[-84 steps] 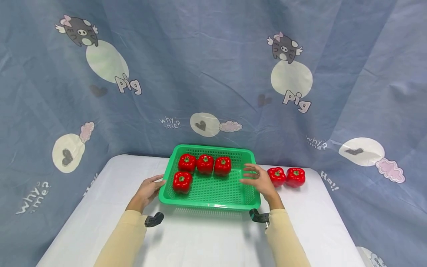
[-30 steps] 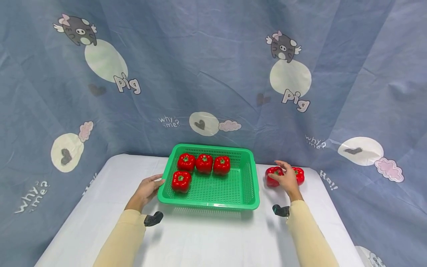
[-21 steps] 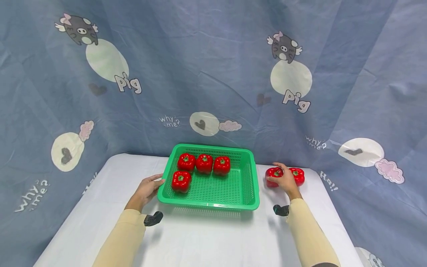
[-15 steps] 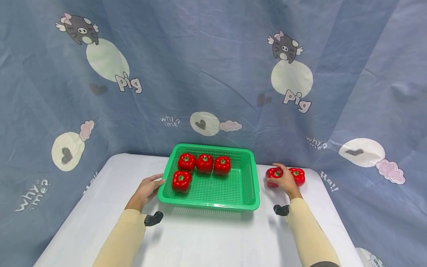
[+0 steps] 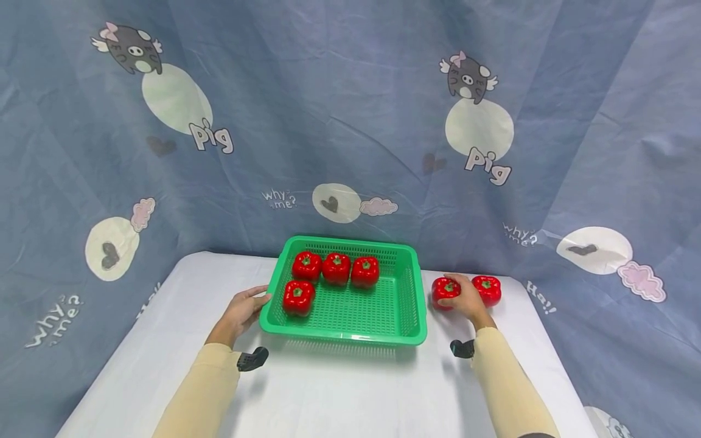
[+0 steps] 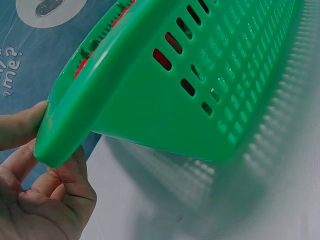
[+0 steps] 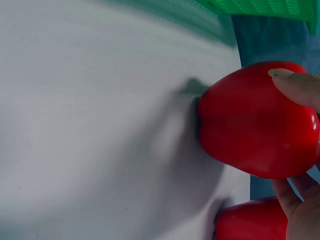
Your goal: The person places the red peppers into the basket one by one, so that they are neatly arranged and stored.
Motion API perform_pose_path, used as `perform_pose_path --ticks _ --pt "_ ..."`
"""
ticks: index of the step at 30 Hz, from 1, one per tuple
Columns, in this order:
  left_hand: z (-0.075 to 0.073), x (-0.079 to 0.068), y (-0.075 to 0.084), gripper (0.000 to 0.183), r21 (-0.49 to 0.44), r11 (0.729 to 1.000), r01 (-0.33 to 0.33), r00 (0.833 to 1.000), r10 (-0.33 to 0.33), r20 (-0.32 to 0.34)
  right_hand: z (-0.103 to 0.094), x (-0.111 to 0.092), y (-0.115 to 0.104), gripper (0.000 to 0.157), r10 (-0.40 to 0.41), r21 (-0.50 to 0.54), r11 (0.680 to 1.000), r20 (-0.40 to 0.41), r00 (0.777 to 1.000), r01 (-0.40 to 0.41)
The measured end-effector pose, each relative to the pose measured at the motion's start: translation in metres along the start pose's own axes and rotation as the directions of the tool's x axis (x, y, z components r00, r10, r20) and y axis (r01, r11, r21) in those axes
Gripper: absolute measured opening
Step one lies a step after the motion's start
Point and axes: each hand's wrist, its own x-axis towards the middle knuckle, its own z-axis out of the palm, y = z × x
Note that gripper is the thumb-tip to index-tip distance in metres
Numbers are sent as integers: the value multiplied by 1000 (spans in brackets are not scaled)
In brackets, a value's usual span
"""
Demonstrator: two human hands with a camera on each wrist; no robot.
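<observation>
My left hand (image 5: 243,309) holds the left rim of a green perforated plastic basket (image 5: 344,336). In the left wrist view its thumb lies on top of the rim and curled fingers sit beneath. Several red bell peppers stand inside, three along the back and one bell pepper (image 5: 298,298) at front left. Right of the basket, my right hand (image 5: 465,298) grips a red bell pepper (image 7: 255,120), thumb on one side and fingers on the other. Whether this pepper touches the table I cannot tell. Another red bell pepper (image 5: 487,290) stands just right of the hand.
A white cloth covers the table (image 5: 339,395). Behind it hangs a blue curtain (image 5: 350,121) with pig prints, close to the basket's back edge. The basket's right wall (image 5: 414,292) stands between its inside and the held pepper.
My right hand has gone from over the basket to the nearer pepper on the right, closed round it and shifted it slightly left, away from its neighbour. The left hand stays on the rim.
</observation>
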Motion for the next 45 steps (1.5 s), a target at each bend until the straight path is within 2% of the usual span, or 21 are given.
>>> perform_pose_path --ticks 4,30,40,45 --pt "1 0 0 49 -3 1000 -4 1000 4 -1 1 -3 0 76 -23 -9 1000 11 1000 24" --pt "1 -1 -1 50 7 1000 0 1000 0 3 1 -5 -2 74 24 -25 999 0 1000 -24" --pt "2 -1 -1 51 -1 1000 5 1000 -5 0 0 -6 -3 71 -17 -13 1000 -20 1000 16" --pt "1 -1 -1 51 -12 1000 -6 1000 6 1 -1 -8 -5 71 -11 13 1000 -27 1000 12"
